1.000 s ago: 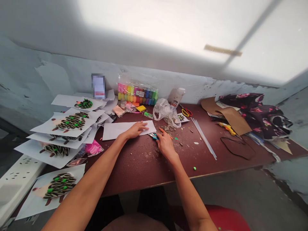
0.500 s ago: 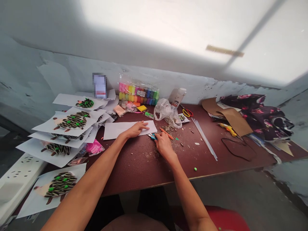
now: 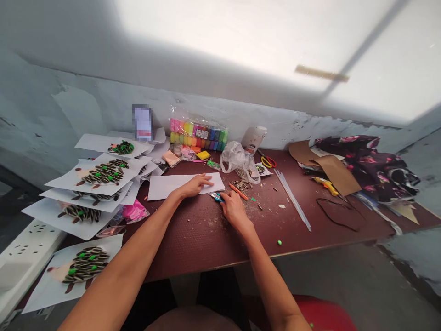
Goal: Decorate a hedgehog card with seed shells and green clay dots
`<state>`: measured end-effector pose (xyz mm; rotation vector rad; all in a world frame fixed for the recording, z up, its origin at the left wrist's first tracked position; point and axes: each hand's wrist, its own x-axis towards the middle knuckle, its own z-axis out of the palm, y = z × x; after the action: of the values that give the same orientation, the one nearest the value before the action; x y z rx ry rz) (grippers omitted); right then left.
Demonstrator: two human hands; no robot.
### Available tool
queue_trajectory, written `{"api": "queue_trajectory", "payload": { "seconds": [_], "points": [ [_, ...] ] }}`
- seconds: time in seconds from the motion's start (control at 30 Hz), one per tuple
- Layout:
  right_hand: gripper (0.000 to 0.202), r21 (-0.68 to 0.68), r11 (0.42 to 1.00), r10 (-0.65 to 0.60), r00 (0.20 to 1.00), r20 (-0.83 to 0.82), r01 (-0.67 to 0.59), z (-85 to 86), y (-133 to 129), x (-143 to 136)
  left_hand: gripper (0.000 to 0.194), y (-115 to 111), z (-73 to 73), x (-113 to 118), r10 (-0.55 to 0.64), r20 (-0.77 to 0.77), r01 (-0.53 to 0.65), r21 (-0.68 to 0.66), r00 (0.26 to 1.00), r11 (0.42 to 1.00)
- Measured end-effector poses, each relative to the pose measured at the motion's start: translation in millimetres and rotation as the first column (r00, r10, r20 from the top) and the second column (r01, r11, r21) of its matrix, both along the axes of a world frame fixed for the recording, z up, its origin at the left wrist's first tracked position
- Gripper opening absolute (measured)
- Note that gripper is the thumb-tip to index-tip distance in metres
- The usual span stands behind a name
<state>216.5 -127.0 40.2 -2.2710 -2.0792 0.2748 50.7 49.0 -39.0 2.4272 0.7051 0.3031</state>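
A folded sheet of white paper lies on the table in front of me. My left hand rests on its right half with the fingers stretched out and pressing it flat. Just beyond the paper's near right corner, my right hand is closed on a blue utility knife, whose tip points left toward the paper; the fingers hide part of it. Right beside that hand lies an orange pen-like tool. Loose sunflower seeds are scattered behind it.
Papers with seed hedgehogs are stacked at left. Behind stand a pack of coloured clay, a plastic bag, a white bottle and scissors. Glue sticks, a yellow glue gun and floral cloth lie right.
My right hand and the utility knife have shifted very slightly left. My left hand and the paper stay in place.
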Motion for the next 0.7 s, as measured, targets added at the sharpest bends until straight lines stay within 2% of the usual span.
{"api": "queue_trajectory", "payload": {
  "seconds": [0.7],
  "points": [
    [0.033,0.004,1.000,0.020,0.999,-0.042,-0.020,2.0,2.9,-7.4,0.054,3.2,-1.2,0.1,-0.010,0.020,0.011,-0.037,1.000,0.999]
  ]
}}
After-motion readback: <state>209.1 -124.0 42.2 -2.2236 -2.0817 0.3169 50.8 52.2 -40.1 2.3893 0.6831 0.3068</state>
